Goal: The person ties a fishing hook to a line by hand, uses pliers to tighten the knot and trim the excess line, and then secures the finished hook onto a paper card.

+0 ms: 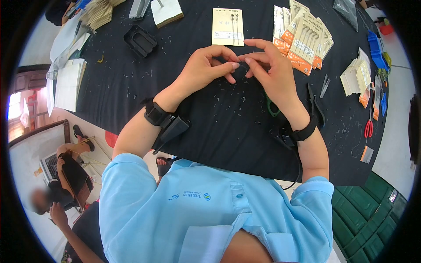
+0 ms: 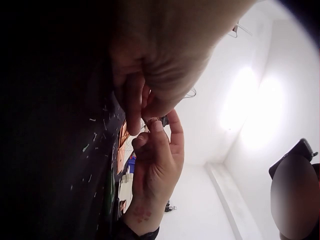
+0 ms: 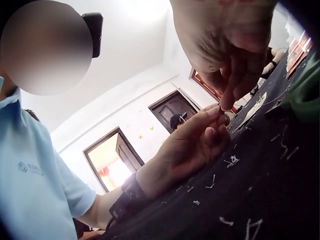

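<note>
My left hand (image 1: 206,68) and right hand (image 1: 274,72) meet over the black cloth, thumbs and index fingertips pinching one small thin dark thing (image 1: 240,61) between them. The fingers hide most of it, and I cannot tell its kind. A thin line (image 2: 191,93) loops out beside the left hand in the left wrist view. In the right wrist view the left fingertips touch those of the right hand (image 3: 232,65). Just beyond the hands lies a cream card (image 1: 221,28) with a pair of dark hooks on it. A fan of fishing-hook packets (image 1: 305,37) lies beyond the right hand.
Pliers (image 1: 315,105) and a green-handled tool (image 1: 272,106) lie by the right wrist. Red scissors (image 1: 369,128), a blue bin (image 1: 376,50) and an opened box (image 1: 356,76) are farther right. A black tray (image 1: 140,40) stands at the left. White line snippets litter the cloth.
</note>
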`<act>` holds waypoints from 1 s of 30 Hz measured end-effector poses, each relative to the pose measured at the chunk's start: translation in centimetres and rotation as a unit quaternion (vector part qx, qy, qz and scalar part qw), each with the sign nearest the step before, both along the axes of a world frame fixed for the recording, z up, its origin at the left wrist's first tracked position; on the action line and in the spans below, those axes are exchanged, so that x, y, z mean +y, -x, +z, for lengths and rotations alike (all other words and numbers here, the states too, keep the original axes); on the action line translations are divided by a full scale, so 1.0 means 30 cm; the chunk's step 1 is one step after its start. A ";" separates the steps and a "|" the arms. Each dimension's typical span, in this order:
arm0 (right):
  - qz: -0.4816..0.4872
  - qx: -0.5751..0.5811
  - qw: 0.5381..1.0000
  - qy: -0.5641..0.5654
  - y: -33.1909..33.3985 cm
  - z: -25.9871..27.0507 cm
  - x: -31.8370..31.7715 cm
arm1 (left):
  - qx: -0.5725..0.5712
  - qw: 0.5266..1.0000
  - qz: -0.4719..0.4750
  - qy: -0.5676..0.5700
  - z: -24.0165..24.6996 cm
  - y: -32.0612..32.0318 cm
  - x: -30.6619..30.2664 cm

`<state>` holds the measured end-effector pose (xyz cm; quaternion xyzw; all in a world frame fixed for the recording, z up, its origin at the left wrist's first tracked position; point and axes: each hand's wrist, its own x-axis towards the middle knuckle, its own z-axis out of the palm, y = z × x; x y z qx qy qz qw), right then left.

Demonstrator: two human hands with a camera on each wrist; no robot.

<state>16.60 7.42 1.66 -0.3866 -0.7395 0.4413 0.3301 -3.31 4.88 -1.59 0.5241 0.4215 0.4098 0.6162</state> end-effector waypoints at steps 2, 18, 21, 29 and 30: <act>0.003 -0.002 1.000 -0.012 0.001 -0.001 -0.002 | 0.001 1.000 0.001 -0.002 -0.004 0.000 0.000; 0.008 -0.035 0.996 -0.076 0.001 -0.017 -0.003 | 0.023 0.999 0.004 -0.032 -0.004 -0.014 -0.008; 0.009 -0.051 0.992 -0.112 0.001 -0.028 0.002 | 0.034 0.999 0.005 -0.042 0.004 -0.015 -0.009; 0.012 -0.057 0.989 -0.139 -0.001 -0.032 0.005 | 0.019 0.999 0.002 -0.035 -0.002 -0.014 -0.008; 0.009 -0.044 0.991 -0.127 -0.001 -0.033 0.006 | 0.013 0.999 0.000 -0.033 -0.003 -0.012 -0.007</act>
